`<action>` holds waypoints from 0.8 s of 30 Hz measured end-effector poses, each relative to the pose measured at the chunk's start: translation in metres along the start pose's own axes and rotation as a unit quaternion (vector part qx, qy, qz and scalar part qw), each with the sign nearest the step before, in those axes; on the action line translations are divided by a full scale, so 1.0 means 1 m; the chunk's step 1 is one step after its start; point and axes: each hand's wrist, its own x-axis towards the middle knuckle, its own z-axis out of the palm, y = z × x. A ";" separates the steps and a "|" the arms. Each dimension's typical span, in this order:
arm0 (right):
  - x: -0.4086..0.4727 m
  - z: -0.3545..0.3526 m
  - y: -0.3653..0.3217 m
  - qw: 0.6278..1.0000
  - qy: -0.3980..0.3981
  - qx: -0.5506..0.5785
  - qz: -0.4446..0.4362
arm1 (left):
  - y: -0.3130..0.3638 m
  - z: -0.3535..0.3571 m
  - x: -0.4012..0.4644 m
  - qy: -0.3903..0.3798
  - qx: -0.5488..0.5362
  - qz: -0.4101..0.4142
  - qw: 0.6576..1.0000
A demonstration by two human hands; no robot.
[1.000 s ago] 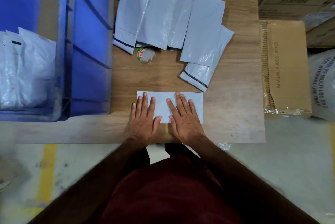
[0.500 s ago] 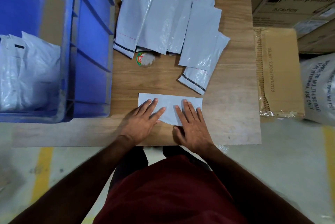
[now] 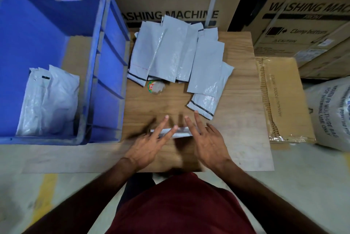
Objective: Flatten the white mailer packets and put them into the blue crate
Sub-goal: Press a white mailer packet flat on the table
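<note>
Left hand (image 3: 146, 145) and right hand (image 3: 209, 142), fingers straight and spread, lie on a folded white mailer packet (image 3: 176, 133) at the worktop's (image 3: 236, 129) lower centre, its long axis left-right. Blue crate (image 3: 62, 25) at upper left holds packets.

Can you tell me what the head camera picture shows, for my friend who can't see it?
Two hands, left hand and right hand, touch a blurred white packet on a wooden table. More white packets are piled further back, and a blue crate holding some stands left.
</note>
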 end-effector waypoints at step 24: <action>-0.011 0.088 -0.021 0.993 -0.080 0.075 0.044 | 0.012 0.093 -0.008 -0.051 -0.024 -0.098 0.994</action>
